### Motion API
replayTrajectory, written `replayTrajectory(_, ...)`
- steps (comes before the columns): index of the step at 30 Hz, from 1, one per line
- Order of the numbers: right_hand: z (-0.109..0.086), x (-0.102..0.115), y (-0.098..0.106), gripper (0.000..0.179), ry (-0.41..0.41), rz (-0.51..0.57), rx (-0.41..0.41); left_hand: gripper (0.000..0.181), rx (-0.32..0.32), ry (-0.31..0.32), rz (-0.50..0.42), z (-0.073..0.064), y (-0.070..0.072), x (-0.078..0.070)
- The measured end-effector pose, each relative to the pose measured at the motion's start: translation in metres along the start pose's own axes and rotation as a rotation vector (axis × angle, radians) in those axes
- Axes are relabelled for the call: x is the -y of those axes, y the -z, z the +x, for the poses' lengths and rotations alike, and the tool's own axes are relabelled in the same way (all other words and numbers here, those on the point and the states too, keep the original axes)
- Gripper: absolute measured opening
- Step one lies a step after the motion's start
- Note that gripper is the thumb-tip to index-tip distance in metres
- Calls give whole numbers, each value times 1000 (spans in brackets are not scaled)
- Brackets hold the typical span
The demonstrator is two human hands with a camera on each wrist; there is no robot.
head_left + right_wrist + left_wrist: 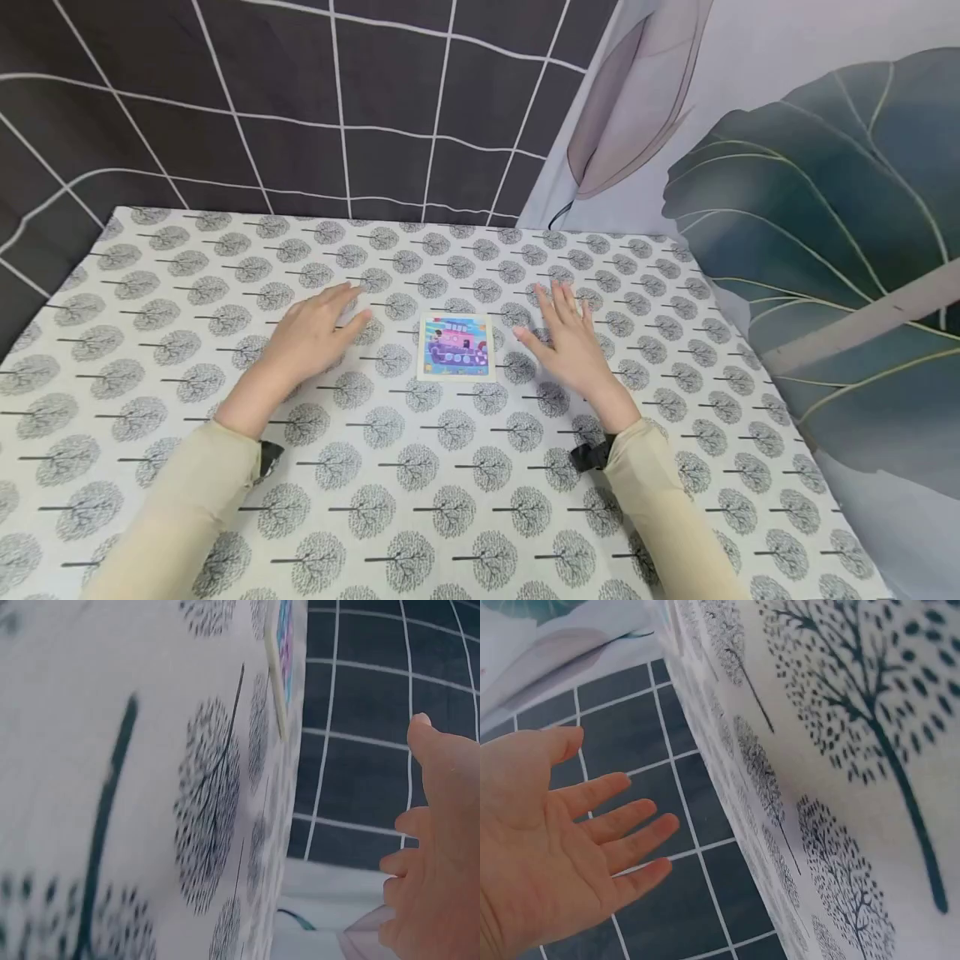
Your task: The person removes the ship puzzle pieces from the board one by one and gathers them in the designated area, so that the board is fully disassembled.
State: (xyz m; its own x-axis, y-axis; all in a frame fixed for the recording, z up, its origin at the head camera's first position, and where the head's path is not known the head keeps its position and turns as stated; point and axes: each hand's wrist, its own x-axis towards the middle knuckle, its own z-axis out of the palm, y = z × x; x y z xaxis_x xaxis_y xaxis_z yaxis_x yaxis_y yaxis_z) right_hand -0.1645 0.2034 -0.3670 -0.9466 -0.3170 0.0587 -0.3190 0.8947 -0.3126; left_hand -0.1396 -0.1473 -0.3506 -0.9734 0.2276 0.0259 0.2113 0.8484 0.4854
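Observation:
A small square picture panel (pixel 456 347) with a cream border lies flat on the table between the two hands. It shows a pink and purple ship on blue; the right wrist view catches just its cream edge (pixel 276 682) and a strip of colour. My left hand (pixel 311 329) is to the left of the panel, apart from it, holding nothing. Its palm and spread fingers (pixel 634 825) show in the left wrist view. To the panel's right is my right hand (pixel 566 342), fingers spread and extended, also holding nothing.
A white cloth with grey tree prints (pixel 416 467) covers the table. Behind the table hangs a dark curtain with a white grid (pixel 390 92). On the right is a pale curtain with large leaf prints (pixel 810 208). Each wrist wears a dark band.

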Motion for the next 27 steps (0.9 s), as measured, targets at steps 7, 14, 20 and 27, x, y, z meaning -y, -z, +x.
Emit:
replayTrajectory(7,11,8,1,74,49,62,59,51,47,-114,-84,3,-13,-11)
replayTrajectory(14,17,13,-5,56,178,278,135,46,147,-239,-48,-14,-27,-24)
replayTrajectory(20,28,12,-14,44,246,384,141,47,196,-385,29,-20,-41,-40)
replayTrajectory(27,60,21,-30,43,220,429,157,51,223,-424,85,-2,-49,-52)
